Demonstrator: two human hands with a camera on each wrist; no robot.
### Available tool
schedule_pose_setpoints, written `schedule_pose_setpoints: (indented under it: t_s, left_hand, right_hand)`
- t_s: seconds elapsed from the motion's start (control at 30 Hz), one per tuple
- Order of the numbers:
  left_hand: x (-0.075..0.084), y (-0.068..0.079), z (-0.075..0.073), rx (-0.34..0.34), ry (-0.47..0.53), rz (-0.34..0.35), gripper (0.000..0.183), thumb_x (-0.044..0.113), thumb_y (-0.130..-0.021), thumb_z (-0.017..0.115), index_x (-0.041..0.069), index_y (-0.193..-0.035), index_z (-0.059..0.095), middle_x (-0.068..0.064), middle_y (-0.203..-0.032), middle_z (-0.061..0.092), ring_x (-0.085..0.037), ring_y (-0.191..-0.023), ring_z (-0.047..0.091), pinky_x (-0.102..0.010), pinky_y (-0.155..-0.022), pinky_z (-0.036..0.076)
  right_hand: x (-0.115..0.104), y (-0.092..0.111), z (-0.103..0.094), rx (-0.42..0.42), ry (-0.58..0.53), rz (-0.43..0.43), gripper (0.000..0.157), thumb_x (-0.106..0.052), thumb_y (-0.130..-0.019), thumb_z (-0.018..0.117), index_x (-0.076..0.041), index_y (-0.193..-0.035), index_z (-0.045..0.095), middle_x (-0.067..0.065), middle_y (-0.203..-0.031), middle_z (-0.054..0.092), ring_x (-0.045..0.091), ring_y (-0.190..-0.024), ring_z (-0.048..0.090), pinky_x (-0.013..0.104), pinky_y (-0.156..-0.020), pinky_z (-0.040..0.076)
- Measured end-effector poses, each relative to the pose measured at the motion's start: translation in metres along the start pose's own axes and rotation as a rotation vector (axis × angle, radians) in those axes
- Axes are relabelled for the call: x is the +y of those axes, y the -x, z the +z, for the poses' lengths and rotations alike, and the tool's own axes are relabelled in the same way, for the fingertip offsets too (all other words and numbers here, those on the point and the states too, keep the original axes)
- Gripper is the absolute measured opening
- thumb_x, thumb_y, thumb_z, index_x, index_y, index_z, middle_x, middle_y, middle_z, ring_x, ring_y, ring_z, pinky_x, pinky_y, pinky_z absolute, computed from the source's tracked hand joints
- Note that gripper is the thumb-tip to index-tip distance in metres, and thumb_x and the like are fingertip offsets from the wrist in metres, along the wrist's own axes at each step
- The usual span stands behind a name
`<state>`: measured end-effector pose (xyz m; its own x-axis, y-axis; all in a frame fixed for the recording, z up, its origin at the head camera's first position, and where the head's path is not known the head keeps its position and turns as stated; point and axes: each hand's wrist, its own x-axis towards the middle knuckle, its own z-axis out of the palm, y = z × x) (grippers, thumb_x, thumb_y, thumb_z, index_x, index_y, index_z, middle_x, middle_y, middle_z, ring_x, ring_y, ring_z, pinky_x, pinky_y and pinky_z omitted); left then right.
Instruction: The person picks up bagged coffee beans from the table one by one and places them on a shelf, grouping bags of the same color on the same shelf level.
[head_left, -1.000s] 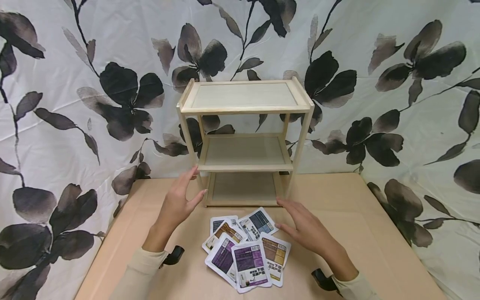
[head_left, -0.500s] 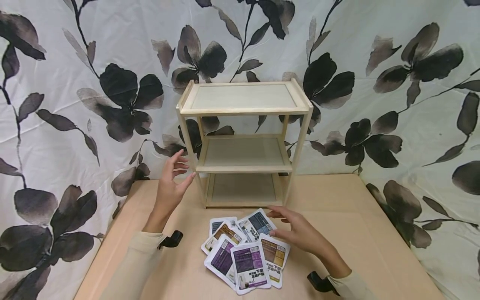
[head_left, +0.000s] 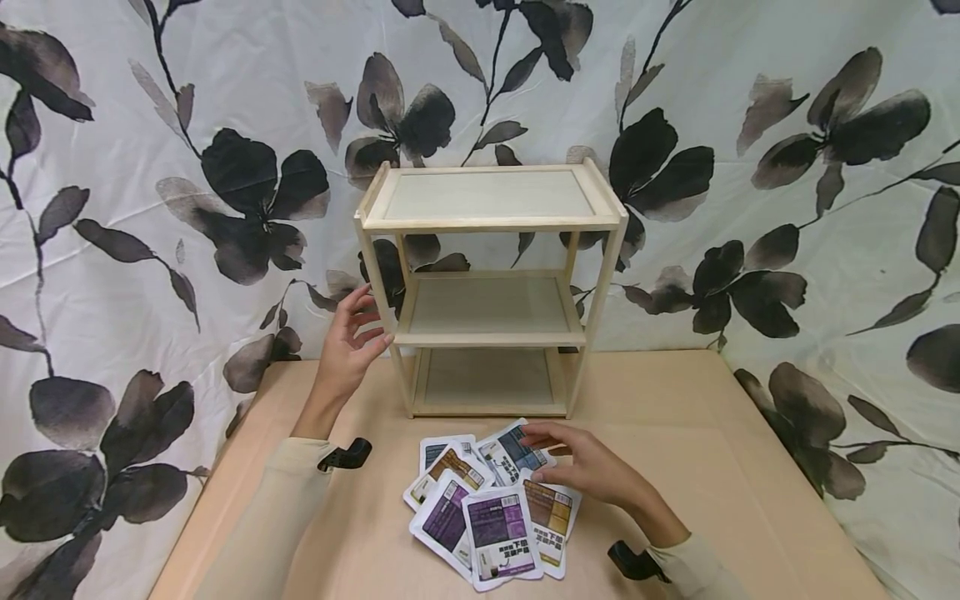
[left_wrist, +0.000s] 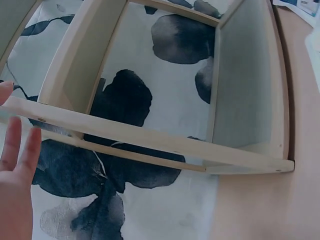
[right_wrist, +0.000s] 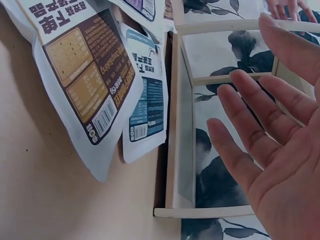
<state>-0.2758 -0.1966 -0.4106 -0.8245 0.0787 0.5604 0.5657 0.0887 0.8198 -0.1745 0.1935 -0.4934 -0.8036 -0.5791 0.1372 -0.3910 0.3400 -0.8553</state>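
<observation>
A small pale wooden three-tier shelf (head_left: 491,225) stands upright near the back of the table. Beside its left front post is my left hand (head_left: 343,354), fingers slightly bent; thumb and fingers lie on either side of the post (left_wrist: 150,140) in the left wrist view, and I cannot tell whether they touch it. Several flat pouches overlap in front of the shelf, including a purple pouch (head_left: 502,533) and a brown pouch (head_left: 551,517). Over the blue pouch (head_left: 498,454) hovers my right hand (head_left: 592,467), its fingers relaxed and apart; the right wrist view shows its palm (right_wrist: 285,175) holding nothing.
The tan table (head_left: 750,467) extends to both sides of the pouches. Behind the shelf hangs a white cloth (head_left: 525,125) with dark flowers. Each wrist carries a black camera mount, such as the left mount (head_left: 348,454).
My left hand has moved up and slightly left along the shelf's left post. My right hand has shifted left, from beside the pouches to over the blue one. Shelf and pouches look unmoved.
</observation>
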Motion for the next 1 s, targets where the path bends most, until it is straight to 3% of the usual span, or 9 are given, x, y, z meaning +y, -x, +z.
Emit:
schedule_pose_setpoints:
  t_s: [0.2, 0.37, 0.5, 0.73, 0.87, 1.0]
  left_hand:
    - [-0.002, -0.004, 0.001, -0.027, 0.09, -0.002, 0.082, -0.022, -0.085, 0.065, 0.009, -0.155, 0.036, -0.005, -0.139, 0.046, -0.022, -0.118, 0.054, -0.027, -0.096, 0.05]
    - [0.0, -0.008, 0.001, -0.04, 0.082, -0.023, 0.077, -0.02, -0.087, 0.064, 0.006, -0.154, 0.036, -0.02, -0.136, 0.047, -0.025, -0.115, 0.056, -0.027, -0.095, 0.051]
    - [-0.001, -0.012, 0.001, -0.06, 0.083, -0.045, 0.073, -0.018, -0.088, 0.065, 0.005, -0.152, 0.037, -0.027, -0.13, 0.05, -0.03, -0.113, 0.056, -0.028, -0.093, 0.052]
    - [-0.003, -0.018, -0.001, -0.096, 0.143, -0.054, 0.07, -0.018, -0.087, 0.065, 0.0, -0.149, 0.039, -0.023, -0.118, 0.055, -0.022, -0.107, 0.059, -0.027, -0.089, 0.054]
    - [-0.004, -0.018, -0.002, -0.101, 0.162, -0.06, 0.067, -0.018, -0.087, 0.065, -0.001, -0.147, 0.04, -0.017, -0.116, 0.058, -0.021, -0.106, 0.059, -0.026, -0.089, 0.054]
    - [-0.003, -0.018, -0.002, -0.101, 0.165, -0.057, 0.068, -0.018, -0.087, 0.065, -0.004, -0.147, 0.037, -0.023, -0.118, 0.056, -0.027, -0.107, 0.059, -0.026, -0.088, 0.055]
  right_hand:
    - [0.005, -0.002, 0.005, -0.047, -0.05, 0.041, 0.062, -0.017, -0.088, 0.08, -0.007, -0.144, 0.054, 0.011, -0.131, 0.067, 0.041, -0.12, 0.061, 0.057, -0.1, 0.048]
    - [0.007, -0.004, 0.009, -0.08, -0.113, 0.062, 0.063, -0.015, -0.087, 0.081, -0.011, -0.144, 0.054, 0.02, -0.133, 0.063, 0.046, -0.121, 0.058, 0.061, -0.101, 0.045]
    - [0.01, -0.005, 0.012, -0.099, -0.139, 0.063, 0.063, -0.013, -0.087, 0.08, -0.009, -0.144, 0.053, 0.022, -0.134, 0.062, 0.047, -0.121, 0.058, 0.06, -0.102, 0.045]
    - [0.013, -0.006, 0.017, -0.119, -0.124, 0.079, 0.066, -0.012, -0.088, 0.08, -0.001, -0.145, 0.05, 0.02, -0.135, 0.061, 0.045, -0.122, 0.057, 0.059, -0.103, 0.045]
    - [0.015, -0.008, 0.02, -0.133, -0.132, 0.105, 0.065, -0.011, -0.089, 0.078, -0.002, -0.147, 0.049, 0.018, -0.137, 0.06, 0.042, -0.124, 0.057, 0.06, -0.104, 0.044]
    - [0.018, -0.009, 0.023, -0.152, -0.142, 0.114, 0.066, -0.011, -0.089, 0.078, -0.003, -0.148, 0.048, 0.017, -0.14, 0.059, 0.04, -0.125, 0.057, 0.058, -0.105, 0.044]
